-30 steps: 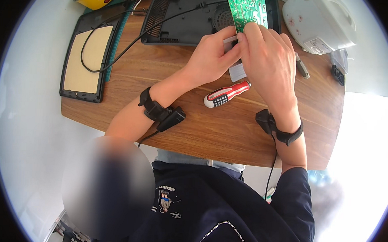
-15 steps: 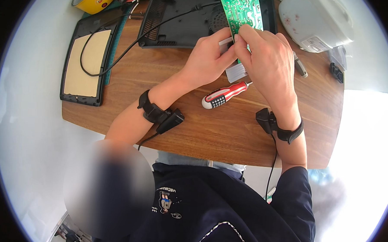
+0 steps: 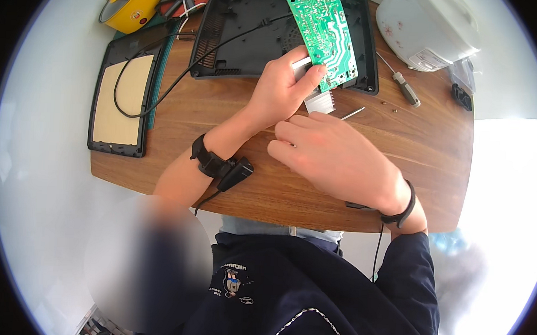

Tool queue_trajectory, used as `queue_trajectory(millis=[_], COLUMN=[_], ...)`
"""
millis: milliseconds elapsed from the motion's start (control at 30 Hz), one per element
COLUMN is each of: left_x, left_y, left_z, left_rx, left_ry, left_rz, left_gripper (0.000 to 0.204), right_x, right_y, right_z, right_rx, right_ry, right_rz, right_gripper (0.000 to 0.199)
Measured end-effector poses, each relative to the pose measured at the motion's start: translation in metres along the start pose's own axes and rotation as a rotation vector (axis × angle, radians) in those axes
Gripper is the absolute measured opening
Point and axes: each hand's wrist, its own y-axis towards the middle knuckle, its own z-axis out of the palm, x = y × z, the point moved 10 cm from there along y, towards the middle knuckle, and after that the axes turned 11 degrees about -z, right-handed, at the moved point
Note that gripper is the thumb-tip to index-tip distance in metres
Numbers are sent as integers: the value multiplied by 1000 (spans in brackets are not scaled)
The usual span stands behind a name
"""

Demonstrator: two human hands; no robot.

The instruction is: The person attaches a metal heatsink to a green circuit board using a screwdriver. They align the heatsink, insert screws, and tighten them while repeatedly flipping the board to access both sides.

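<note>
My left hand point(image 3: 282, 91) is closed on the lower left edge of a green circuit board point(image 3: 329, 41), its thumb on the soldered face. The board is tilted above the black appliance housing point(image 3: 244, 46), and a silvery finned heat sink point(image 3: 320, 102) shows below it. My right hand point(image 3: 335, 155) has its fingers curled over a screwdriver point(image 3: 353, 113). Only the screwdriver's metal shaft sticks out past the knuckles; its handle is hidden under the hand.
A grey-handled screwdriver point(image 3: 407, 91) and small screws point(image 3: 394, 111) lie to the right, near a white rice cooker point(image 3: 427, 34). At left are a black panel with a tan sheet point(image 3: 123, 101), a black cable point(image 3: 182, 74) and a yellow pot point(image 3: 131, 9).
My right hand has left the circuit board and come down toward me, onto the screwdriver, whose tip has shifted right. My left hand still holds the board, now more fully in view.
</note>
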Motion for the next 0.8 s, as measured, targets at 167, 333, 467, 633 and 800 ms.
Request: queue_trajectory(millis=[167,333,467,633,800], left_x=[-2,-6,-4,-4,0], left_y=[0,0,1,0,-1], left_z=[-1,1,3,4,2], left_rx=[1,13,26,49,41], left_ry=[-5,-6,-17,-67,-27], left_rz=[-9,-17,-20,-31,-3], left_gripper=[26,25,24,24,24], right_x=[-3,-4,-3,15,31], right_y=[0,3,4,-1,-18], right_z=[25,43,57,31,-71], right_rx=[70,101,171,210,-101], right_ry=[-165,-276,-369,-336,-27], right_rz=[63,79,57,9,-10], right_gripper=[14,11,11,9,39])
